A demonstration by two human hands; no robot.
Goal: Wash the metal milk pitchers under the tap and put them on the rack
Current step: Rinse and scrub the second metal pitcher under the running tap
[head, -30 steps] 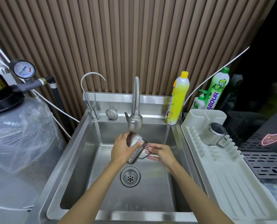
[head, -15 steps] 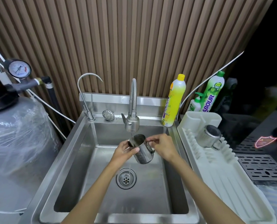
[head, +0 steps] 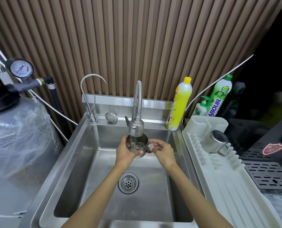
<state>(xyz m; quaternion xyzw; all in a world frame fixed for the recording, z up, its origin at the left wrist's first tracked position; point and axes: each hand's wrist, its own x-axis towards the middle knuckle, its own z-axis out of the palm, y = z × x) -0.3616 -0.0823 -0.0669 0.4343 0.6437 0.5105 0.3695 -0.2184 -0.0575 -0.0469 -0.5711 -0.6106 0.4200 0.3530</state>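
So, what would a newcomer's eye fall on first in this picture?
First, over the steel sink, the left hand grips a metal pitcher under the tap, the right hand at its handle. Next, a second pitcher lying tilted on the white rack to the right, and the yellow bottle at the sink's back corner.

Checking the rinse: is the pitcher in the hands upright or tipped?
Upright: the pitcher has its open mouth facing up beneath the tap.

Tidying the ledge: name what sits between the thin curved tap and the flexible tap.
A round metal sink strainer lies between them, shown in the head view.
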